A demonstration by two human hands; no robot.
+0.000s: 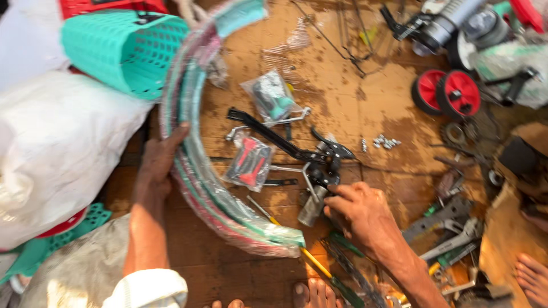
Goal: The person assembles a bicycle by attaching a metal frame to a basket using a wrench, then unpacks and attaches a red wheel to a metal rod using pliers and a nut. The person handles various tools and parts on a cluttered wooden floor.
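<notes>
Floor: a worn brown wooden floor (354,108), stained and scratched, strewn with bicycle parts and tools in warm light.
Left hand: the left hand (160,162) lies against the outer edge of the wrapped rims, fingers curled over the top of the bundle in a loose hold, the forearm running down to a rolled white cuff.
Wrapped rims: a bundle of curved rims (197,165) in clear plastic, with green and pink showing through, arcs from the top centre down to the lower middle, where its end rests on the floor close to the right hand.
Right hand: the right hand (362,214) is closed around a short grey metal tube (313,208), fingers bent over its upper end; the tube stands tilted, just below the black bracket.
Black bracket: a long black metal arm and clamp assembly (297,151) lies inside the curve of the rims.
Small packs: one clear bag holds red and black grips (249,162), another holds green and black parts (271,97); both lie inside the arc.
Basket: a turquoise plastic basket (120,48) sits at upper left, beside a white sack (57,142).
Wheels: two small red wheels (445,91) stand at upper right.
Loose bits: a cluster of small silver nuts (383,141) lies right of the bracket; wrenches (451,228) lie at lower right.
Feet: bare toes (314,294) show at the bottom edge.
</notes>
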